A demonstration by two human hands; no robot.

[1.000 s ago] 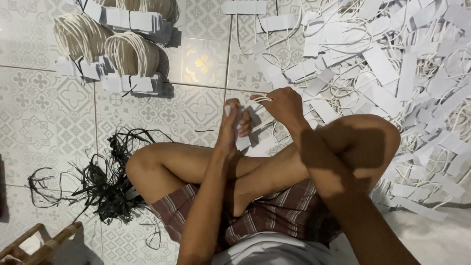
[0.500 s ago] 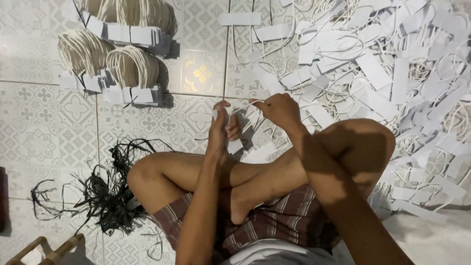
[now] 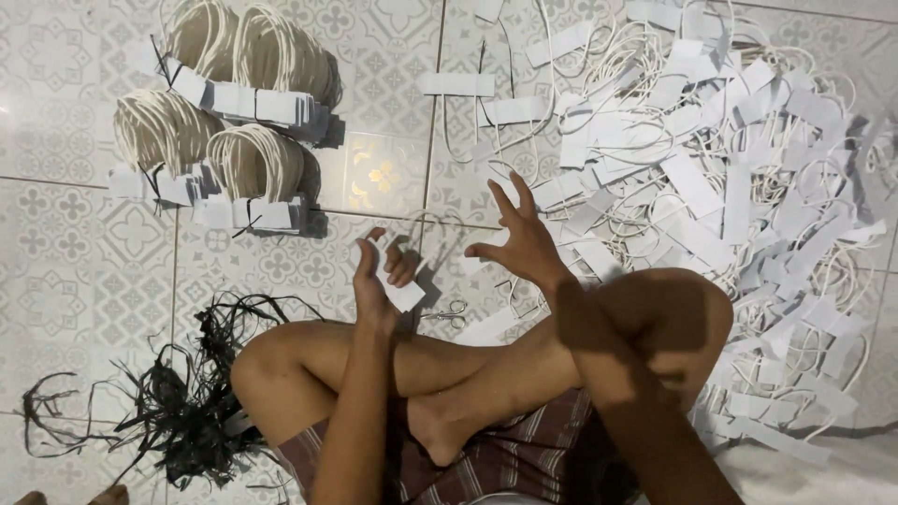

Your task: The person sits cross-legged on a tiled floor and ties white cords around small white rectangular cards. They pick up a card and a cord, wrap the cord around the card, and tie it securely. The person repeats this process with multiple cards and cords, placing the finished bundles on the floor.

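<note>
I sit cross-legged on a patterned tile floor point(image 3: 84, 281). My left hand point(image 3: 379, 276) holds a white paper strip point(image 3: 400, 292) with a looped cord, raised above my knee. My right hand point(image 3: 519, 238) hovers empty with fingers spread, just right of the left hand and near the edge of a big loose pile of white strips and cord loops point(image 3: 711, 159). Small scissors point(image 3: 447, 314) lie on the floor between my hands, by my shin.
Several tied bundles of finished cord handles with white strips point(image 3: 224, 140) lie at the upper left. A tangle of black plastic strings point(image 3: 178, 393) lies at the lower left beside my knee. Two single strips point(image 3: 458, 84) lie apart near the top centre.
My right hand has let go of the strip and drawn away to the right, fingers now spread. The left hand keeps the strip. The camera view has shifted slightly.
</note>
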